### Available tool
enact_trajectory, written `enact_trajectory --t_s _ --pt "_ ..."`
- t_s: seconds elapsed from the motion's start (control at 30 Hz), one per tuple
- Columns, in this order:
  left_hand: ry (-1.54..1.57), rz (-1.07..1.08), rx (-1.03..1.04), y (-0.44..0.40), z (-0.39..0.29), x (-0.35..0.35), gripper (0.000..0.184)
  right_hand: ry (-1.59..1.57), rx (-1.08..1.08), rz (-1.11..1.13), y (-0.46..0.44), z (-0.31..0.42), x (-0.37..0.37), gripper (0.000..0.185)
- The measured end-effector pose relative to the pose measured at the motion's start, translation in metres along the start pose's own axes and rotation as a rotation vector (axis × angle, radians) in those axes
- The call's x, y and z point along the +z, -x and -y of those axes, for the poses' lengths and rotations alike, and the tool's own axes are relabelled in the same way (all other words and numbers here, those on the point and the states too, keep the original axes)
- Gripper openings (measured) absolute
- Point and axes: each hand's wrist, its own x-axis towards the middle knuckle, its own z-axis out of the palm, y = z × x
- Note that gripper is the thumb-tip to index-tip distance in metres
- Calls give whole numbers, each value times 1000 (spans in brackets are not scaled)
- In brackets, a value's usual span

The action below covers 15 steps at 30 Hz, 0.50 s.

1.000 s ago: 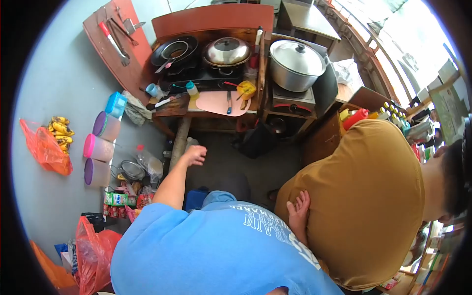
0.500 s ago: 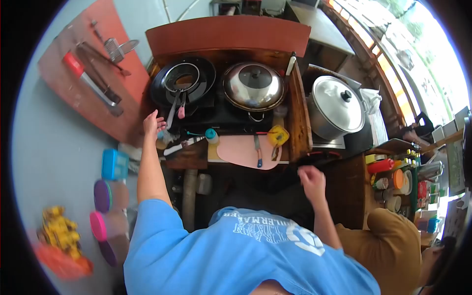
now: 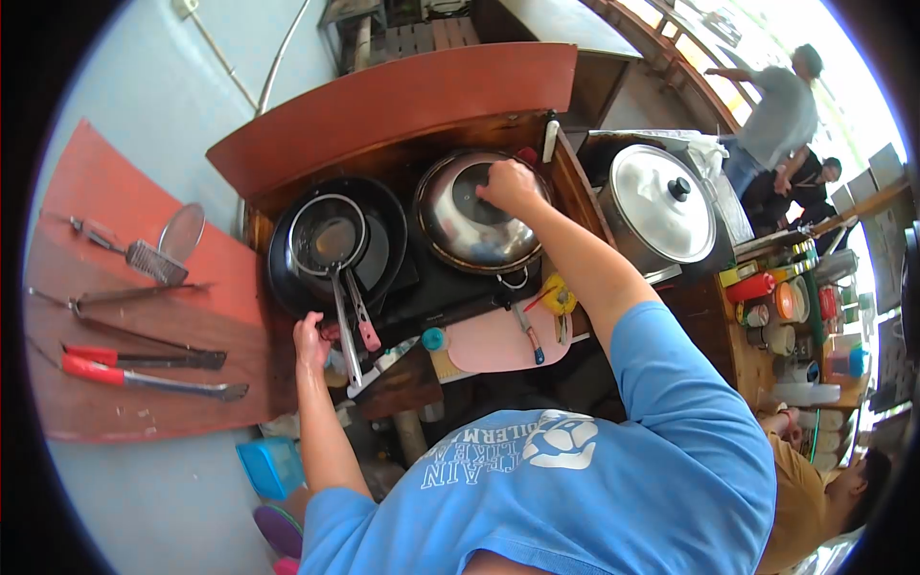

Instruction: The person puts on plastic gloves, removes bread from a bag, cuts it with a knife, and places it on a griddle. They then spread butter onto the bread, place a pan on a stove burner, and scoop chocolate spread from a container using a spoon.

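My right hand (image 3: pixel 515 188) is closed at the top of a domed metal lid (image 3: pixel 462 225), its fingers around the knob, which is mostly hidden. The lid sits over a wok on the right burner. To the left, my left hand (image 3: pixel 309 345) is held low at the stove's front left corner, fingers extended and apparently holding nothing. Beside it is a black wok (image 3: pixel 383 216) on the left burner. A round strainer (image 3: pixel 331 198) and a ladle with a pink-ended handle (image 3: pixel 367 333) rest in that wok, their handles pointing toward me.
A pink cutting board (image 3: pixel 479 345) with a knife (image 3: pixel 529 335) lies in front of the stove, near a yellow container (image 3: pixel 556 295). A large lidded pot (image 3: pixel 661 206) stands right of the wooden divider. Tongs (image 3: pixel 153 379) hang on the left board. A person in brown (image 3: pixel 800 508) is close on my right.
My right hand has risen from beside my body to the lid's knob and closed on it. My left hand has dropped lower beside the stove. The camera view has turned.
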Motion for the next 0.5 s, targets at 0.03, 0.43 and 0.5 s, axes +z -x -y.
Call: enact_trajectory --t_s 0.03,0.43,0.5 --pt "41 -10 25 4 -2 8 18 23 -32 5 -5 0 3 40" --pt "110 11 41 19 15 25 11 -199 -79 -221 -36 -27 -124 39" --pt "108 -6 31 30 12 42 10 -214 -65 -206 -38 -20 -153 41"
